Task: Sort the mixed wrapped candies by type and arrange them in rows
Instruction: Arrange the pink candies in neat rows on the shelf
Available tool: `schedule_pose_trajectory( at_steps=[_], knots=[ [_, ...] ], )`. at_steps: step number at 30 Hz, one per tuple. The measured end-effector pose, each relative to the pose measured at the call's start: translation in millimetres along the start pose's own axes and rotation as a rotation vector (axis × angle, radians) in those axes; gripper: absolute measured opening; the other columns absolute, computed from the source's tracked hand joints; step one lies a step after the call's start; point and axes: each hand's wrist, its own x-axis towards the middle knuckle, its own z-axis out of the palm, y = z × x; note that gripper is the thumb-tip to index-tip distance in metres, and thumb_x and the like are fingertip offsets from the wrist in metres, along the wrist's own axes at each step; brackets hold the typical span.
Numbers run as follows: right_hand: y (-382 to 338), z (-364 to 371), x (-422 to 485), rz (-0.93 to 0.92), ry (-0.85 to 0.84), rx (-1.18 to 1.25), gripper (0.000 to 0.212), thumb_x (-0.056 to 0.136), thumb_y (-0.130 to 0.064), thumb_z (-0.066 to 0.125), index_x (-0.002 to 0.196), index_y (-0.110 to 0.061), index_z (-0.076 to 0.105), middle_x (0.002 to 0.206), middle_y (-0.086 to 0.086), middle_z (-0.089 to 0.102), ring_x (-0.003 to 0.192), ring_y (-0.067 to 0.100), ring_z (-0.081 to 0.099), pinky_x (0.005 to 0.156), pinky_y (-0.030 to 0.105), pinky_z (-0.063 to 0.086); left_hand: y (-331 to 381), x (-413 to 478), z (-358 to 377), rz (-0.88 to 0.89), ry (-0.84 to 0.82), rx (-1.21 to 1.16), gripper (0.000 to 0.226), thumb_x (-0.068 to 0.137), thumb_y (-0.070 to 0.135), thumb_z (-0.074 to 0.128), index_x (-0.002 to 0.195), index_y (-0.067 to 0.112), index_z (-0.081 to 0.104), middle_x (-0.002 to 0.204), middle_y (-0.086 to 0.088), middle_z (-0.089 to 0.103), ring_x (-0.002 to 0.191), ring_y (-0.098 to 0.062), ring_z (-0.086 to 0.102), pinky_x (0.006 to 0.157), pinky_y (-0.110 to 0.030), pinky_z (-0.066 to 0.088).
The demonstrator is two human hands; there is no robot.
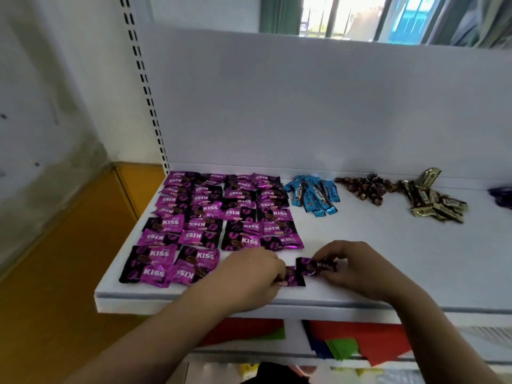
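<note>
The left hand [249, 275] lies knuckles-up at the front of the white shelf [360, 234]. Its fingers are curled and pinch the left end of a purple candy [291, 277], which lies flat near the shelf's front edge. The right hand [363, 268] pinches a second candy [315, 266] by its right end, between thumb and fingertips. This one sits just behind and to the right of the first. Their corners meet, though I cannot tell whether they overlap.

Both candies lie just in front of the purple rows [219, 217], a block of KISS wrappers four columns wide on the left half of the shelf. The block runs from the back wall toward the front. Its two front rows fill only the two left columns, and the pinched candies lie to the right of those. Many wrappers overlap, and some are turned upside down.

Along the back, to the right of the rows, lie a blue pile [313, 195], then a brown pile [363, 187], then a gold pile [435, 203], each apart from the next. A dark purple thing [501, 196] is cut off at the right edge.

On a lower shelf lie red sheets [360, 339] and green sheets [340, 346].
</note>
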Motion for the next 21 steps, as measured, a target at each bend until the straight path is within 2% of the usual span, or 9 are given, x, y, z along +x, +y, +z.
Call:
schedule_pose_trajectory(
  at_steps=[5, 8, 11, 14, 16, 19, 21],
  knots=[
    [-20.1, 17.7, 8.4, -0.096, -0.022, 0.042, 0.022, 0.083, -0.029, 0.071, 0.101, -0.041, 0.068, 0.101, -0.024, 0.064, 0.095, -0.007, 0.057, 0.087, 0.02, 0.048, -18.2, -23.7, -9.2, -0.066, -0.014, 0.01, 0.021, 0.092, 0.035, 0.057, 0.111, 0.028, 0.061, 0.11, 0.005, 0.057, 0.102, -0.016, 0.047, 0.089, -0.032, 0.041],
    [-28.2, 25.6, 15.7, -0.143, -0.013, 0.009, 0.022, 0.084, -0.031, 0.069, 0.104, -0.041, 0.068, 0.106, -0.022, 0.063, 0.098, -0.005, 0.056, 0.09, 0.022, 0.048, -30.0, -27.7, -11.0, -0.101, -0.011, 0.026, 0.025, 0.093, 0.037, 0.058, 0.117, 0.029, 0.06, 0.113, 0.007, 0.056, 0.107, -0.015, 0.045, 0.097, -0.034, 0.034],
    [-30.4, 36.9, 20.0, -0.209, 0.087, -0.065, 0.021, 0.086, -0.031, 0.069, 0.106, -0.038, 0.07, 0.117, -0.02, 0.061, 0.109, -0.002, 0.05, 0.098, 0.025, 0.043, -40.0, -30.3, -9.7, -0.109, 0.024, 0.037, 0.029, 0.095, 0.037, 0.056, 0.122, 0.03, 0.06, 0.12, 0.01, 0.056, 0.112, -0.013, 0.044, 0.1, -0.034, 0.035],
    [-30.6, 49.5, 19.7, -0.242, 0.214, -0.063, 0.021, 0.085, -0.032, 0.069, 0.105, -0.037, 0.07, 0.128, -0.016, 0.057, 0.122, 0.008, 0.047, 0.102, 0.038, 0.042, -49.3, -33.3, -2.2, -0.121, 0.067, 0.034, 0.031, 0.096, 0.04, 0.051, 0.126, 0.032, 0.059, 0.127, 0.013, 0.054, 0.12, -0.011, 0.041, 0.104, -0.033, 0.032],
    [-30.4, 55.8, 18.7, -0.258, 0.238, -0.062, 0.018, 0.088, -0.033, 0.062, 0.106, -0.037, 0.064, 0.14, -0.015, 0.048, 0.135, 0.009, 0.037, 0.11, 0.039, 0.035, -55.0, -34.4, 3.2, -0.119, 0.113, 0.026, 0.032, 0.096, 0.041, 0.05, 0.125, 0.032, 0.059, 0.131, 0.013, 0.053, 0.126, -0.011, 0.039, 0.107, -0.032, 0.029],
    [-35.0, 60.7, 16.2, -0.224, 0.132, -0.103, 0.01, 0.097, -0.031, 0.046, 0.104, -0.038, 0.045, 0.155, -0.015, 0.027, 0.145, 0.003, 0.014, 0.12, 0.033, 0.013, -60.4, -35.6, 8.0, -0.123, 0.135, 0.019, 0.034, 0.098, 0.044, 0.047, 0.129, 0.033, 0.057, 0.147, 0.011, 0.041, 0.139, -0.012, 0.028, 0.115, -0.034, 0.019],
    [-36.6, 61.9, 16.4, -0.201, 0.09, -0.126, 0.008, 0.1, -0.029, 0.039, 0.102, -0.037, 0.038, 0.157, -0.014, 0.024, 0.145, 0.001, 0.013, 0.121, 0.032, 0.009, -63.5, -36.5, 10.7, -0.136, 0.125, -0.003, 0.036, 0.098, 0.046, 0.045, 0.132, 0.035, 0.052, 0.152, 0.013, 0.033, 0.143, -0.01, 0.021, 0.118, -0.032, 0.013]
  ],
)
